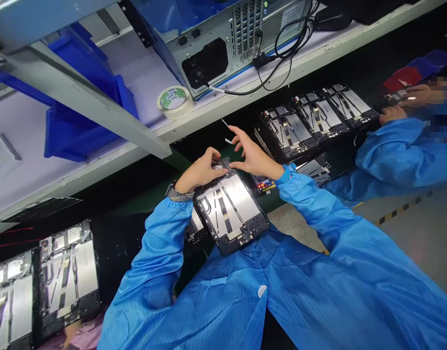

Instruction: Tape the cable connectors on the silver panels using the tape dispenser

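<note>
An opened tablet (232,206) with its silver battery plates, black ribbon cables and circuit parts showing lies tilted in front of my body. My left hand (205,170) grips its far edge, the thumb lying over the top and the fingers bent round the rim. Across from it, my right hand (250,153) has its thumb tip at the same far end, close to the left thumb. Its other fingers are curled and raised, and thin pale strips (228,141) stick out past them; their kind is not clear. Another silver-plated unit (196,223) shows partly beneath the tablet.
More opened tablets (285,131) stand in a row to the right, others (70,272) at lower left. A small device with lit digits (264,186) sits by my right wrist. The shelf holds a tape roll (175,102), blue bins (88,121) and a computer case (208,53). A co-worker's hands (409,102) are at right.
</note>
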The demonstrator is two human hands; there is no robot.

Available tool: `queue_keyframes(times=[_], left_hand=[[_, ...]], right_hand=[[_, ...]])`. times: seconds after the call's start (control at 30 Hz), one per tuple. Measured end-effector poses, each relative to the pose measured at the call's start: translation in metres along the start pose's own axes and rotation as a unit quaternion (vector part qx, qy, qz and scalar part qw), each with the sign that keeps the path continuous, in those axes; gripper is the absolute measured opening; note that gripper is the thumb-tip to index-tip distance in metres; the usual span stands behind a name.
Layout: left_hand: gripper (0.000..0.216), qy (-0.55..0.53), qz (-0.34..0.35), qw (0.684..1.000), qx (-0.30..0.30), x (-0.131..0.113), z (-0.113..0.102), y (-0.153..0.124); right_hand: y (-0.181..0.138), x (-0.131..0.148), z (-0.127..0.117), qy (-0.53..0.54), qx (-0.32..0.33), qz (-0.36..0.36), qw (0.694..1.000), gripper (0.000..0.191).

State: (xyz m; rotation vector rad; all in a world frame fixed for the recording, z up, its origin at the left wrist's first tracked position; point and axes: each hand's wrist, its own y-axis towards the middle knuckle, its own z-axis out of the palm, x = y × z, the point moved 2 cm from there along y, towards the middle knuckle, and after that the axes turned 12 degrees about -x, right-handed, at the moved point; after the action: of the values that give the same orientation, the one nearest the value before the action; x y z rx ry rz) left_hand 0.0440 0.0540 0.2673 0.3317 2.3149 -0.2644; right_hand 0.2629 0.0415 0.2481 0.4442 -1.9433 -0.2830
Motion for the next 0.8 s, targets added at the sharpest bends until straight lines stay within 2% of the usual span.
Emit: queue_keyframes(times=[0.1, 0.2, 0.33, 0.47, 0.53, 0.67, 0.8], left_hand=[[0.058, -0.014, -0.024, 0.999, 0.027, 0.004, -0.001, 0.005], [0.058, -0.016, -0.044, 0.997, 0.060, 0.004, -0.004, 0.007], [0.051, -0.003, -0.036, 0.997, 0.070, 0.000, -0.008, 0.005], [0.051, 0.019, -0.038, 0.996, 0.076, -0.005, -0.010, 0.002], [0.052, 0.030, -0.031, 0.996, 0.080, -0.006, -0.011, 0.002], [0.055, 0.037, -0.015, 0.996, 0.085, -0.001, -0.009, 0.004], [0.055, 0.024, 0.004, 0.996, 0.084, 0.002, -0.007, 0.006]], right_hand=[[0.008, -0.004, 0.006, -0.017, 0.058, -0.018, 0.998, 0.112], [0.015, -0.002, 0.000, -0.014, 0.082, -0.017, 0.996, 0.112], [0.026, 0.009, -0.012, 0.034, 0.104, 0.046, 0.993, 0.091], [0.029, 0.026, -0.008, 0.052, 0.230, 0.092, 0.967, 0.074], [0.031, 0.035, -0.002, 0.003, 0.260, 0.095, 0.961, 0.074], [0.035, 0.053, 0.009, -0.140, 0.271, 0.086, 0.949, 0.079], [0.038, 0.068, 0.011, -0.223, 0.296, 0.081, 0.925, 0.082]])
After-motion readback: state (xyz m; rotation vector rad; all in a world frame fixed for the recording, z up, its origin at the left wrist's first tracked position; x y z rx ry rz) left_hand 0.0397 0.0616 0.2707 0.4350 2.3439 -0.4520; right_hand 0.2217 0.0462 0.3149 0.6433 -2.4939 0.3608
